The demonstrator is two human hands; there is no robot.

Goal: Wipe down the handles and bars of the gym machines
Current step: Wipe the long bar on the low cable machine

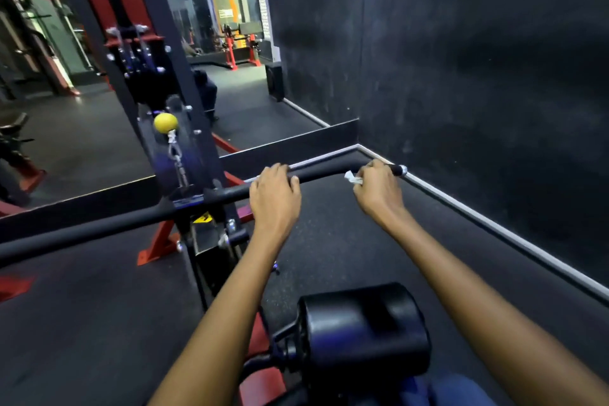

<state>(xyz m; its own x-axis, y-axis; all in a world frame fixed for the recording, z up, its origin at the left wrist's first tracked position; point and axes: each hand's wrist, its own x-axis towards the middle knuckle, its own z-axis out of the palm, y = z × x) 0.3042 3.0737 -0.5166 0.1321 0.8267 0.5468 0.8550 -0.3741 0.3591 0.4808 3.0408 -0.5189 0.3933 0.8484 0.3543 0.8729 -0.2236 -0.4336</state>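
The long black lat pulldown bar (197, 204) hangs from a chain, stiff but likely free to swing, so it needs steadying. The left hand (274, 198) curls its fingers over it mid-frame, while the right hand (379, 189) grasps a soft white wipe (352, 177) around the bar's end.

- Left hand (275, 198), frame centre, arm stretched forward, fingers curled over a bar
- Right hand (379, 191), right of centre, fingers curled, gripping too

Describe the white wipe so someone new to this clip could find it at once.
Start at the long black pulldown bar that crosses the frame, and follow it rightwards to its bent end near the dark wall. There the right hand grips the bar, and the wipe sticks out from that hand's inner side. It is the only small, crumpled white thing on the bar.
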